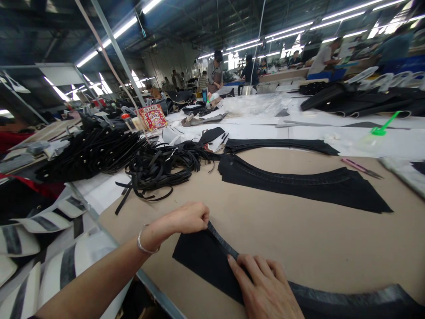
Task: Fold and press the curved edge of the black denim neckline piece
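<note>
Head view of a brown counter point(299, 239) in a workshop. Two bare hands work one black fabric piece point(206, 261) at the near edge. The left hand point(187, 218), with one bracelet at its wrist, has its grip closed, pinching the far end of the raised seam along the piece's upper edge. The right hand point(265, 288) lies palm down with fingers extended, pressing the same seam flat; its grip is open and nothing is held. The seam curves on to the right along the near edge.

Farther back lie two more curved black fabric pieces: a wide one point(305, 186) at mid-counter and a narrow strip point(282, 145) behind it, well apart from the hands. One tangle of black straps point(156, 170) sits to the left, beside a larger heap of straps point(89, 155). One pair of pink-handled scissors point(360, 168) rests at right, and one green tool point(383, 126) lies on the white counter point(365, 137) beyond. Several people stand at distant counters.
</note>
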The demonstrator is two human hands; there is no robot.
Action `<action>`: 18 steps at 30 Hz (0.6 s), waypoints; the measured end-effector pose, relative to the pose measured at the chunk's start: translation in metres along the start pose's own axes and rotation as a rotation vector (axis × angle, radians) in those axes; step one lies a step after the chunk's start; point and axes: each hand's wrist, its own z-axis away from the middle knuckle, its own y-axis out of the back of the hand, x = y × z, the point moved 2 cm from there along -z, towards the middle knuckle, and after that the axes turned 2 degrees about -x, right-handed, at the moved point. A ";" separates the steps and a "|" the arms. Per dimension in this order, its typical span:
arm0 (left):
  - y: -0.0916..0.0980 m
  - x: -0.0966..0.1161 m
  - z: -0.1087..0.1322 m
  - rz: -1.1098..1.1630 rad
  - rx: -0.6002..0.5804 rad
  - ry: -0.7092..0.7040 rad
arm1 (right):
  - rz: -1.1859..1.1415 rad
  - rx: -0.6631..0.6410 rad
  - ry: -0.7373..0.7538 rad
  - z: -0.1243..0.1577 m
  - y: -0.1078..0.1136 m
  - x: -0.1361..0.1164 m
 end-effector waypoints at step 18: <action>-0.007 0.004 -0.001 -0.081 0.132 0.052 | 0.041 -0.023 0.010 0.002 -0.004 0.000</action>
